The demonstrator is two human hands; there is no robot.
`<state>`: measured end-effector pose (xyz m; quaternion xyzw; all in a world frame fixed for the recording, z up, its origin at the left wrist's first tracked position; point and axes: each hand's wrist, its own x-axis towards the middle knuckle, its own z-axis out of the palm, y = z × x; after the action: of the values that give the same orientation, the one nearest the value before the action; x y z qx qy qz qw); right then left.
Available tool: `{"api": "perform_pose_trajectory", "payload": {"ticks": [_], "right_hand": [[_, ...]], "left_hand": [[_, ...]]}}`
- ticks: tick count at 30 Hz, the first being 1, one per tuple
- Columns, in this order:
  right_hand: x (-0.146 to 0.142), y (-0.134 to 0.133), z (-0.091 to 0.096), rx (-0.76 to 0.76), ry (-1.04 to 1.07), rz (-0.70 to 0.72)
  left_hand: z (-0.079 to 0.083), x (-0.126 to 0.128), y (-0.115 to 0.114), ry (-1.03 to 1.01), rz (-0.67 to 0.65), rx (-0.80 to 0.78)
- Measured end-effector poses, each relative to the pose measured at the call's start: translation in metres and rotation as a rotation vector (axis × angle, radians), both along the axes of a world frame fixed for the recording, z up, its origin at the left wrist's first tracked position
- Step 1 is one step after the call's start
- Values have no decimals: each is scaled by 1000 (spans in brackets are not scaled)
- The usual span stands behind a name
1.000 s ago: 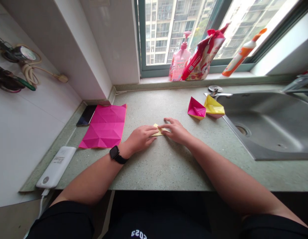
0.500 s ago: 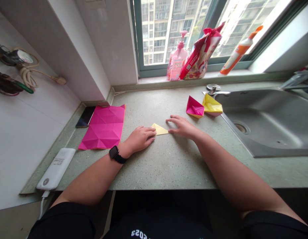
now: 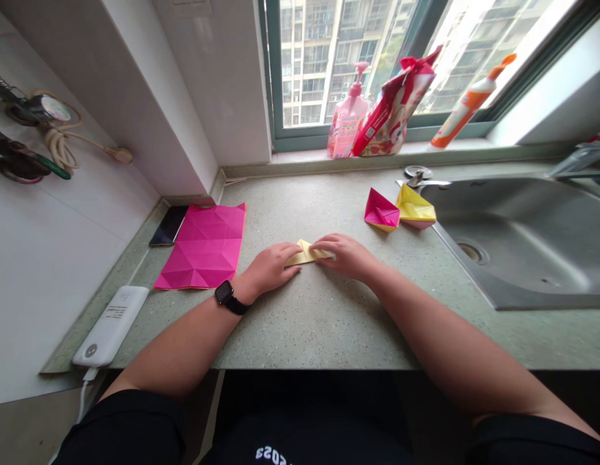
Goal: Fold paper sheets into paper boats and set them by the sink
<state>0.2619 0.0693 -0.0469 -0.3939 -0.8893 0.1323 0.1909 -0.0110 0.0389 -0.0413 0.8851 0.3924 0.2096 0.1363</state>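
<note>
A small folded yellow paper (image 3: 307, 254) lies on the speckled green counter (image 3: 329, 310) between my two hands. My left hand (image 3: 270, 268), with a black watch on the wrist, rests curled on the counter and pinches the paper's left edge. My right hand (image 3: 345, 255) covers the paper's right end, its fingers bent and gripping a raised flap. Most of the paper is hidden under my fingers.
A creased pink sheet (image 3: 205, 245) and a dark phone (image 3: 168, 225) lie at the left, a white power bank (image 3: 110, 326) at the counter's near-left edge. Two folded paper boats, pink (image 3: 381, 210) and yellow (image 3: 416, 208), sit beside the steel sink (image 3: 522, 239). Bottles and a red bag (image 3: 394, 106) stand on the windowsill.
My right hand has moved left from lying flat beside the paper and curled over its right end. The flat yellow triangle now has a flap lifted.
</note>
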Motion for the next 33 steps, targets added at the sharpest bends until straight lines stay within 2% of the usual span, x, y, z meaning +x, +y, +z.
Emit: {"api": "perform_pose_trajectory", "payload": {"ticks": [10, 16, 22, 28, 33], "right_hand": [[-8, -4, 7, 23, 15, -71], [-12, -7, 7, 20, 164, -65], [-19, -11, 2, 71, 268, -41], [-21, -16, 3, 29, 334, -2], [-23, -17, 3, -39, 320, -56]], "left_hand": [[2, -2, 3, -58, 64, 8], [1, -2, 6, -169, 102, 31], [5, 1, 4, -306, 84, 30], [10, 4, 1, -431, 145, 22], [11, 4, 2, -563, 179, 21]]}}
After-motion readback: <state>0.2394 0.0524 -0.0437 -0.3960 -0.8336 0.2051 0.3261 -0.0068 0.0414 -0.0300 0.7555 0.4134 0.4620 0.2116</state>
